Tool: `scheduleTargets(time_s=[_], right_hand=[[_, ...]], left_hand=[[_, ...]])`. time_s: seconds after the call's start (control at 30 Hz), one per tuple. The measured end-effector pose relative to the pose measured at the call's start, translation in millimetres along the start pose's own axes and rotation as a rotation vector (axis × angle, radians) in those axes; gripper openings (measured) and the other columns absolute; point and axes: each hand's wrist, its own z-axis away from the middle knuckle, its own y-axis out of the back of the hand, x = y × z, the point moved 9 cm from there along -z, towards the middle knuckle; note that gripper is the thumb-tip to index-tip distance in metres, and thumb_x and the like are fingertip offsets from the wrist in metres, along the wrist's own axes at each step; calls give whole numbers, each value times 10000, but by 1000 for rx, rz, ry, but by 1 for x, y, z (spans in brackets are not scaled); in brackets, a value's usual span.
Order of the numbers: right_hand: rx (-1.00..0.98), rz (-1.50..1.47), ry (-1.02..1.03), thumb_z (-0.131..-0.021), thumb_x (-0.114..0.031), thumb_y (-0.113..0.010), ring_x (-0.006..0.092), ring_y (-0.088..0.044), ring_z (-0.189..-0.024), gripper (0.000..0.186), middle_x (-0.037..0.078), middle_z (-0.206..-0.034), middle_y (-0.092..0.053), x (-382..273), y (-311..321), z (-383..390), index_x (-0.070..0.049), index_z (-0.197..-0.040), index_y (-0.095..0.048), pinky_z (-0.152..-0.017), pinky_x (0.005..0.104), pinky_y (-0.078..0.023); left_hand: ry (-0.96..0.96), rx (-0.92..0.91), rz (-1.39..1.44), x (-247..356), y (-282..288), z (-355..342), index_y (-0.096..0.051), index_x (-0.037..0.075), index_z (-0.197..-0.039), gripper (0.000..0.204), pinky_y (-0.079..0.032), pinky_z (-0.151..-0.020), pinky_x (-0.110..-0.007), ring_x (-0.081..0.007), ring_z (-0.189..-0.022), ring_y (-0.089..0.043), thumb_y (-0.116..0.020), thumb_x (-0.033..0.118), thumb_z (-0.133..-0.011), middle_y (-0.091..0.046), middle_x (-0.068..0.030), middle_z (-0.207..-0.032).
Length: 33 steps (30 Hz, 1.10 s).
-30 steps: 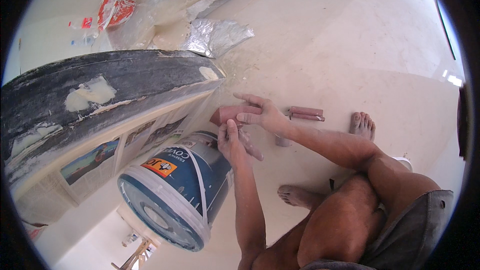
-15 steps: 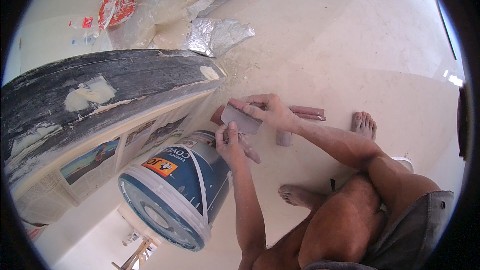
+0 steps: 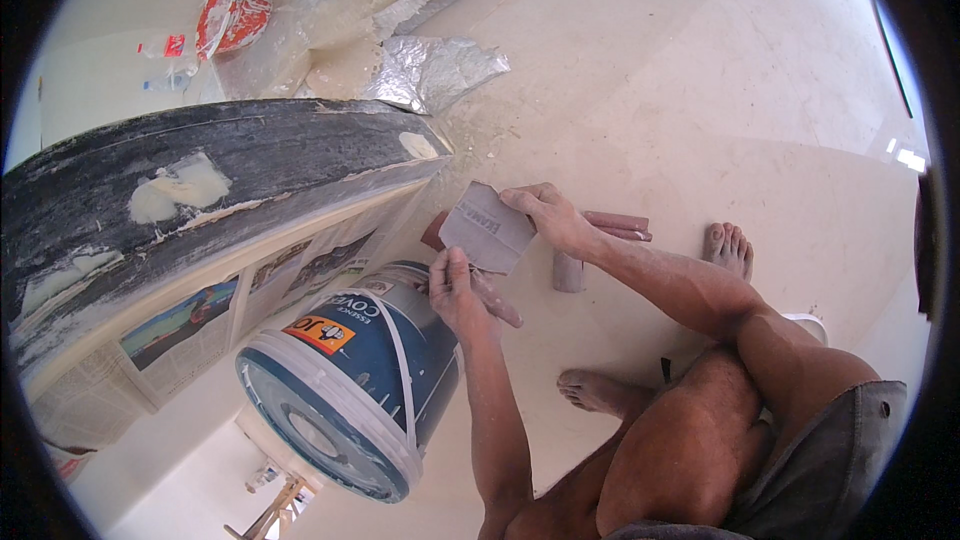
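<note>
Nearby, left of the person's forearm, sits a large dark-blue plastic bucket with a white rim and thin white handle [image 3: 350,375]; its round teal top is smeared with white, and its contents cannot be made out. Beyond it, both hands hold a grey, rough-edged sheet of printed paper [image 3: 487,225] above the pale floor [image 3: 650,120]. The left hand [image 3: 462,298] pinches the lower edge, thumb on top, its other fingers loosely extended. The right hand [image 3: 556,220] grips the right edge between thumb and bent fingers. A red-brown piece [image 3: 432,231] shows behind the sheet's left side. Two slim red-brown rolls [image 3: 620,227] lie near the right wrist, close to a short grey cylinder [image 3: 568,274]. To the left runs a long black ledge with cream patches [image 3: 310,128], newspaper [image 3: 95,400] along its lower side. Farther off are crumpled silver foil [image 3: 440,70] and a red bucket streaked with white [image 3: 240,20]; what is inside it cannot be told.
</note>
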Motion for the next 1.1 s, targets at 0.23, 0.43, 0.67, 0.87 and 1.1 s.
scheduleTargets(time_s=[0.23,0.43,0.67,0.87,1.1], right_hand=[[-73,107,17,-953,-376,-504,187,-616,-904,484,144,-960,-699,-21,-4,10,36,-1164,-647,-835,354,-477],[-78,130,32,-963,-386,-499,186,-622,-936,495,159,-993,-702,-24,-6,10,39,-1176,-639,-856,341,-479],[-163,76,198,-951,-325,-568,180,-605,-1003,411,135,-1073,-680,-25,-13,7,-28,-1227,-633,-894,330,-468],[-203,153,451,-905,-201,-663,170,-570,-1061,392,65,-1126,-616,-38,-38,22,-93,-1279,-612,-941,321,-445],[-172,145,358,-893,-178,-653,204,-628,-998,389,142,-1054,-667,-27,-33,18,-49,-1256,-605,-863,352,-502]], left_hand=[[24,12,98,5,2,1,-612,23,-1024,208,-472,-605,-251,-111,-719,-553,-660,198,-923,-622,-58,-918],[-23,-10,76,2,6,-1,-612,32,-1043,218,-439,-540,-227,-87,-606,-512,-654,212,-927,-625,-44,-848],[-33,-19,40,11,-1,4,-613,23,-1046,224,-430,-520,-213,-98,-614,-540,-653,208,-926,-629,-63,-810],[-8,-65,3,-1,-4,6,-581,47,-1086,235,-468,-603,-261,-124,-680,-555,-622,231,-946,-628,-51,-869],[14,-40,74,3,-11,11,-559,22,-1170,317,-425,-486,-212,-88,-619,-540,-656,197,-923,-620,-62,-837]])
